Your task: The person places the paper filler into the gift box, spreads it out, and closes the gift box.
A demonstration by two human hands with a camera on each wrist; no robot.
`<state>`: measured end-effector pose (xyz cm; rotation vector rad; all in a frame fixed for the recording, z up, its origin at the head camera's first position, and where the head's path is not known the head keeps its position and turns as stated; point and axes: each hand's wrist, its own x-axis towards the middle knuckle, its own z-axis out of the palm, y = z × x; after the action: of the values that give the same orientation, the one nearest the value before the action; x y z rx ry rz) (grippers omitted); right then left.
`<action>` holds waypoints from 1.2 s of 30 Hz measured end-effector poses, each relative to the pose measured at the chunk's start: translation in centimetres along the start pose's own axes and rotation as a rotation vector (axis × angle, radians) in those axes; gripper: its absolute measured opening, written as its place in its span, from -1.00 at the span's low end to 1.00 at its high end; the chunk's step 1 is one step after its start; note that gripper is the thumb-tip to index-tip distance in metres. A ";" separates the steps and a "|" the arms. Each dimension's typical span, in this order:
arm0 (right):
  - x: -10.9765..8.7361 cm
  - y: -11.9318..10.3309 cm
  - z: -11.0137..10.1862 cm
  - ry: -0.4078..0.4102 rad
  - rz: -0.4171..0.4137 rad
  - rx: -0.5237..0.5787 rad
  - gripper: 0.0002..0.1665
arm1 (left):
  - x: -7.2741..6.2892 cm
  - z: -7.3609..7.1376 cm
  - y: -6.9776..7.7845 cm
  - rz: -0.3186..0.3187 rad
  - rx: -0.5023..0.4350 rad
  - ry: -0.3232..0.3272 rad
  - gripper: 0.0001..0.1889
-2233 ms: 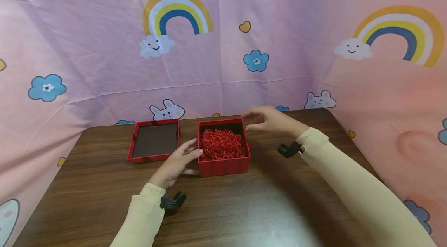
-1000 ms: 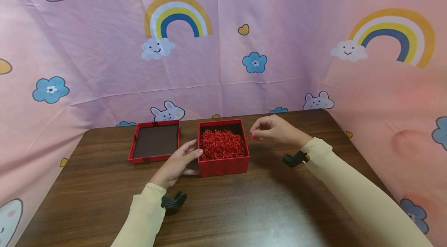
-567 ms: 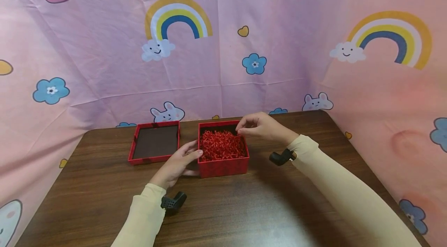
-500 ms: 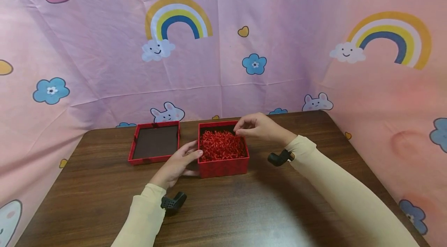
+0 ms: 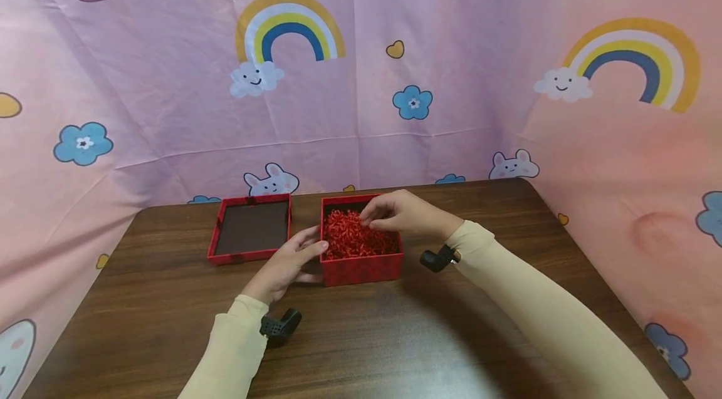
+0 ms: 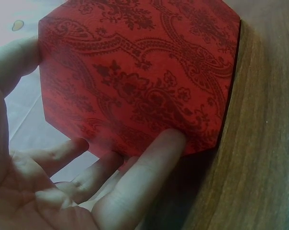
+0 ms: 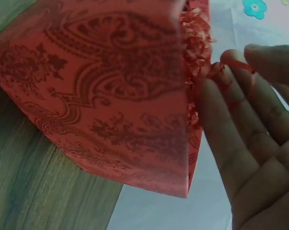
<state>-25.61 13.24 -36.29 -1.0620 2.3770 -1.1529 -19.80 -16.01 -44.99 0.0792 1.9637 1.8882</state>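
A red patterned box [image 5: 361,269] stands on the table, filled with red shredded paper [image 5: 346,233]. My left hand [image 5: 289,261] touches the box's left side, its thumb at the rim. In the left wrist view the spread fingers [image 6: 154,167] lie against the box wall [image 6: 135,72]. Over the box, my right hand [image 5: 403,214] reaches past the right rim, fingertips down at the shredded paper. The right wrist view shows strands of shredded paper [image 7: 218,74] against the fingers [image 7: 226,124], with the thumb [image 7: 273,60] apart from them.
The box's lid [image 5: 251,230] lies with its dark inside up, left of the box. Both stand near the back edge of the wooden table [image 5: 350,336]. A pink printed cloth [image 5: 361,73] hangs behind and at both sides.
My right hand has moved from the table beside the box, where it pinched a red bit, leftward over the rim and down to the shredded paper. The left hand has stayed put.
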 end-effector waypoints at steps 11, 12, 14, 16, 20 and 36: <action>1.8 -0.4 1.2 0.016 -0.026 -0.063 -0.60 | 0.0 -0.2 0.2 0.001 0.001 -0.004 -0.19; 2.0 -0.5 1.3 0.002 -0.023 -0.063 -0.57 | 0.0 -0.2 0.2 0.001 0.000 -0.005 -0.19; 2.4 -0.7 1.7 -0.030 -0.015 -0.071 -0.50 | 0.0 -0.2 0.2 0.000 -0.003 -0.006 -0.19; 2.9 -0.8 2.1 -0.066 0.004 -0.077 -0.43 | 0.0 -0.2 0.1 0.001 -0.008 -0.007 -0.20; 3.7 -0.9 3.0 -0.126 0.055 -0.075 -0.41 | 0.0 -0.2 0.0 0.004 -0.024 -0.014 -0.22; 5.0 0.4 6.0 -0.209 0.046 -0.414 -0.50 | 0.2 -0.1 -0.4 0.012 -0.042 -0.017 -0.23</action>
<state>-26.03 6.42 -40.17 -1.1752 2.5089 -0.5101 -19.94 -16.03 -45.41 0.0946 1.9158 1.9295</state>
